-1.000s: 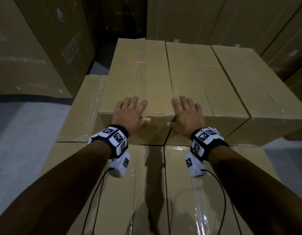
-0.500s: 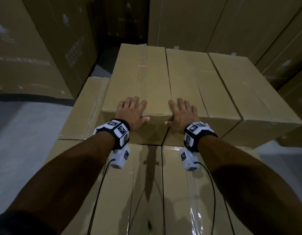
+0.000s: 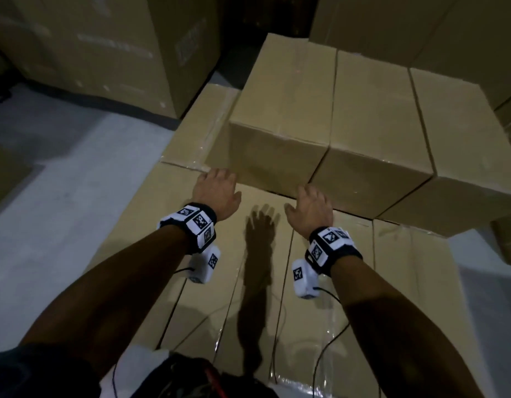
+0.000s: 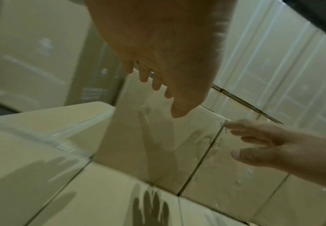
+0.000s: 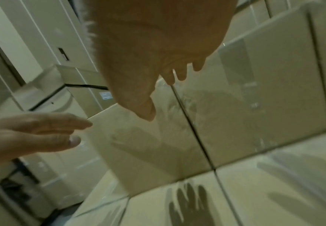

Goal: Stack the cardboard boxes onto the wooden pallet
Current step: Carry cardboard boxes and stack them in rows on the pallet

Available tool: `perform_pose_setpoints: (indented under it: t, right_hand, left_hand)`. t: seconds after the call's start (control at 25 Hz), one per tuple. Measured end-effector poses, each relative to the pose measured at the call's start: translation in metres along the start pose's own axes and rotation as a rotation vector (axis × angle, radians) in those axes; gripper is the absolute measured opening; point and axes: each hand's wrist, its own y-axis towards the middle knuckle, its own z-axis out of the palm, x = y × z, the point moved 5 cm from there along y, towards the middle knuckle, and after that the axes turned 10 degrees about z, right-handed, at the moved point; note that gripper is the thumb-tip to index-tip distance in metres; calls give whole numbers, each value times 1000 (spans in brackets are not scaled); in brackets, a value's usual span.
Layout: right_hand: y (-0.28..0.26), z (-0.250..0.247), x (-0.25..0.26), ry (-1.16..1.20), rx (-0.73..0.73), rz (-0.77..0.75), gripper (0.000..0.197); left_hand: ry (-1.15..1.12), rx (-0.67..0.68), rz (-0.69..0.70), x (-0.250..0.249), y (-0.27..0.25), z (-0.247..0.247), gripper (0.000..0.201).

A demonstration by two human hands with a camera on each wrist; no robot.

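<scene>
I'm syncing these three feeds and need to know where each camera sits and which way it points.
Head: worn high, looks forward and down at the upper boxes; shows both forearms, left hand and right hand.
Left wrist: looks along the left hand's fingers at the box fronts.
Right wrist: the same from the right hand.
Shared: each wrist view shows the other hand.

Wooden pallet hidden under boxes (image 3: 277, 282)

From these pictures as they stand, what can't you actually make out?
- The wooden pallet: no view shows it; the lower boxes cover whatever is beneath.
- Left hand fingertips: head view, hidden behind its own back.
- Printing on the background cartons: head view, too blurred and dim.
- Whether the right hand touches the upper boxes: wrist views are smeared.
</scene>
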Motion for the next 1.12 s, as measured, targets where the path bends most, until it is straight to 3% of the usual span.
perform_pose_setpoints:
  t: [0.32,0.68,0.96,1.12]
  right_hand:
    - [-89,57,112,-14,213,-278,50]
    - [-246,120,313,-141,327,-635,51]
    - [-386,178,472,-225,400,-774,60]
    - [-439,194,542,-217,436,-822,62]
  left_hand:
    - [-88,40,-294,64,-176,49,47]
    - [-197,-51,-676,185,-408,76,46]
    - [-222,-91,-837,307,-597,78,48]
    - [-218,-108,-899,358,-661,75,49]
